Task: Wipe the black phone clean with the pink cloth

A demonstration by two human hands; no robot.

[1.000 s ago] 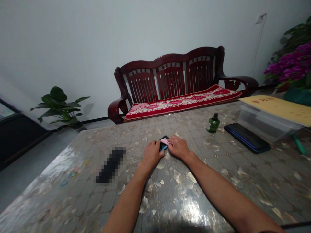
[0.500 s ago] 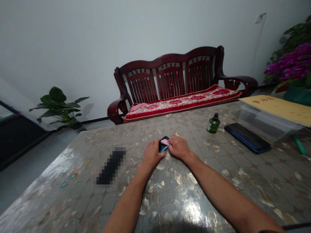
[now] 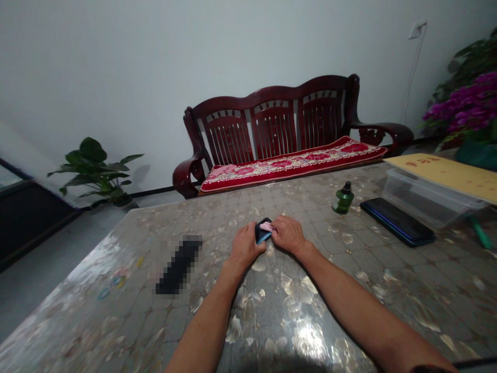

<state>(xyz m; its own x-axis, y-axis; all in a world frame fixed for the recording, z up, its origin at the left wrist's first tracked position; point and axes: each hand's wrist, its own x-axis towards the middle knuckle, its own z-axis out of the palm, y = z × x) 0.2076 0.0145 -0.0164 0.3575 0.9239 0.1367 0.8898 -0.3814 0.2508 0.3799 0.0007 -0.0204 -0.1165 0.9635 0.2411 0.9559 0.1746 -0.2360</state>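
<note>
Pink cloth was pinched in the right hand, over a dark phone-like device. Curled around the device's left side, the left hand held it between the two, on the table. Farther right stood a green bottle.

Bunched pink cloth touches a blue-black device.

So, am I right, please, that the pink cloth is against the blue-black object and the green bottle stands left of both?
Not quite: the head view shows the green bottle standing right of both; the pink cloth is indeed against the blue-black object.
</note>
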